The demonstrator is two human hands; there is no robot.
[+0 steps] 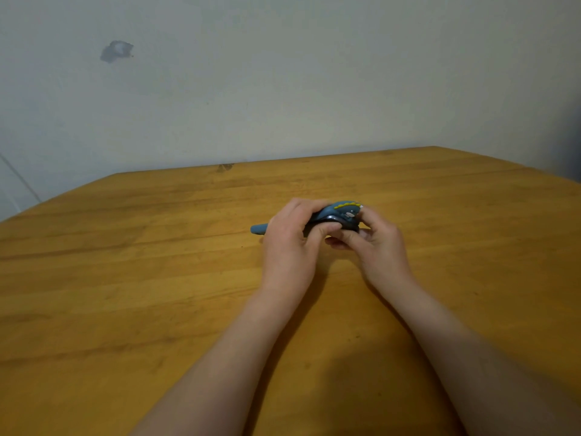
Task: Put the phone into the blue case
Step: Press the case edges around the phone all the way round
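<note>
Gripping from both sides, the left hand (290, 237) and the right hand (374, 239) meet over the middle of the wooden bench (125, 294), and between them sits the blue case (341, 210). The left hand is clamped on the case from above, its fingers curled over the top and its thumb pressed across the near edge. The right hand is closed on the other end, its fingertips (338, 239) tucked under and its thumb up by the case's decorated corner. That corner carries a raised figure with a row of yellow spikes and small white details. A dark sliver with a bright rim, the phone (336, 220), shows along the near lower side of the case, wedged between the thumbs; how far it is seated in the case cannot be told, since the hands cover most of both. A rounded blue end of the case (259, 229) pokes out to the left of the left hand, close to the bench surface. Both forearms are bare and reach in from the lower edge of the view. Behind the bench stands a pale wall (314, 73) with a greyish patch (116, 51) high on its left.
</note>
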